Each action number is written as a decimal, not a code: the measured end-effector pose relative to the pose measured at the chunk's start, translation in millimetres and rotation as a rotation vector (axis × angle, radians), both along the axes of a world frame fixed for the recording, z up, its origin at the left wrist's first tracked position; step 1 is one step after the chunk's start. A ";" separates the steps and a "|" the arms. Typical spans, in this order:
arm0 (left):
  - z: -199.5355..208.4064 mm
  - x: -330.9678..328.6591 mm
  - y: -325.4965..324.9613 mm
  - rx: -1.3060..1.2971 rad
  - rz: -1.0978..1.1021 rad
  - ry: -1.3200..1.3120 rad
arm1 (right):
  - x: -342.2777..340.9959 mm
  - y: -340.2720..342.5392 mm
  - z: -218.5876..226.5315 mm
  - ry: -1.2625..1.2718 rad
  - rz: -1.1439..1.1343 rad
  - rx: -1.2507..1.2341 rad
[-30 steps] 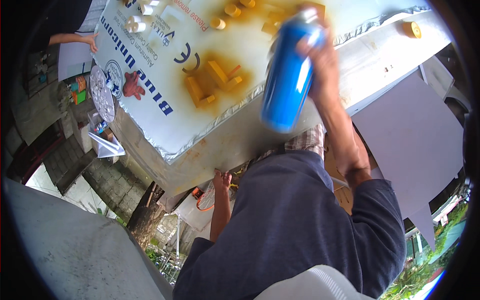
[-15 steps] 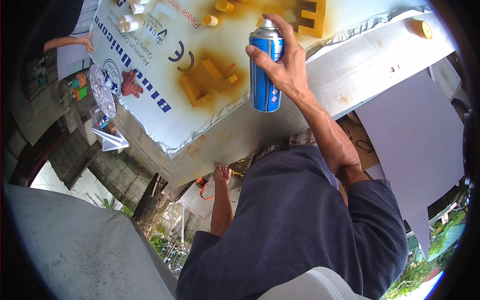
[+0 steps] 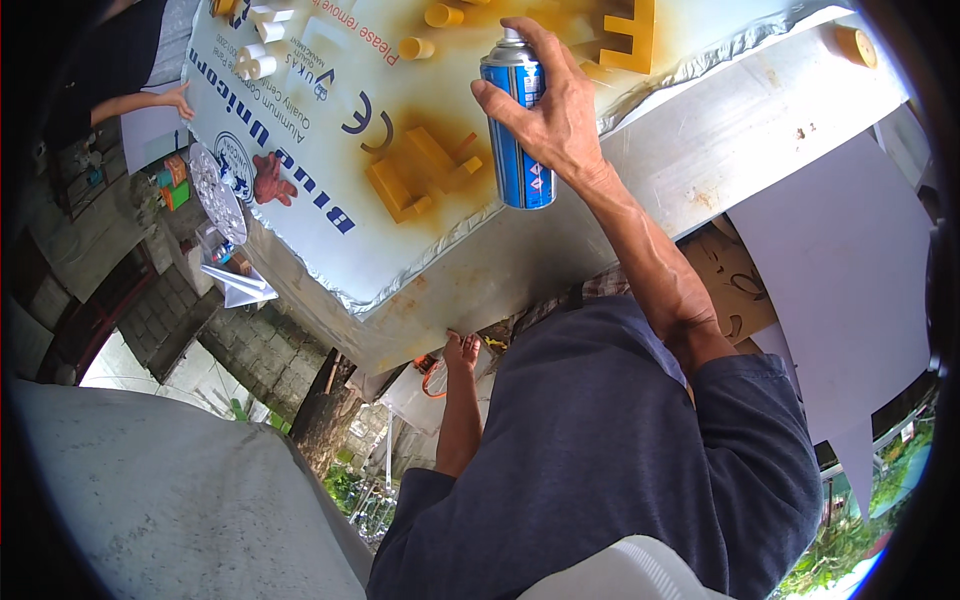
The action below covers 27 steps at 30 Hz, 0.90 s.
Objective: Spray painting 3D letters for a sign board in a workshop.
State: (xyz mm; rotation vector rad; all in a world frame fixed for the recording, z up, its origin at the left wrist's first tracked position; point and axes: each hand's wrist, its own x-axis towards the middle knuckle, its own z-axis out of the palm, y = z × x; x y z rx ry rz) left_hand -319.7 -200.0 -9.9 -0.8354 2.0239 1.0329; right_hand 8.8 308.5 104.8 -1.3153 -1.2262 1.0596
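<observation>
- Beyond the far left, a co-worker's hand [image 3: 178, 102] rests at the left edge of the printed white sheet [image 3: 335, 262] covering most of my tabletop [image 3: 690, 165]; a bumpy silvery disc [image 3: 217, 195] sits just off that same edge.
- A red crumpled thing [image 3: 273, 180] lies on the sheet near its left edge, with short white cylinders [image 3: 258, 68] farther up.
- The yellow angular blocks [image 3: 428, 168] lie near the sheet's near edge, amber haze around them. I'd judge that light, overlapping passes coat their sides best, since lingering could make runs.
- My left hand [image 3: 461, 352] is at the tabletop's near edge, toward the near left corner; I can't tell whether its fingers grip anything.
- My right hand [image 3: 552, 118] is clamped around the blue spray can [image 3: 518, 160], above the near edge, forefinger at the nozzle. A level wrist and steady spacing should keep the coat even.
- Just right of it, the yellow E-shaped block [image 3: 628, 42] lies on the sheet.
- Bare, rust-spotted metal shows along the near edge; a large pale panel [image 3: 830, 270] stands beyond it.
- A lone yellow cylinder [image 3: 856, 46] sits on the metal at right.
</observation>
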 end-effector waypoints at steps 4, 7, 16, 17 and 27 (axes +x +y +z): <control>3.2 -0.4 2.2 -0.023 -0.023 -0.012 | 6.5 -4.1 3.6 0.031 -0.030 -0.019; 5.1 -1.6 4.5 -0.031 -0.033 -0.031 | 12.5 -5.6 5.6 0.009 -0.010 -0.056; 7.8 -2.1 7.4 -0.078 -0.070 -0.039 | 18.4 -9.3 10.5 0.015 -0.004 -0.043; 7.3 -2.9 6.9 -0.119 -0.051 -0.042 | 18.9 -9.6 10.2 0.021 0.002 -0.047; -0.3 -6.5 2.6 -0.119 -0.069 -0.014 | 21.2 -13.6 0.2 0.013 -0.005 -0.101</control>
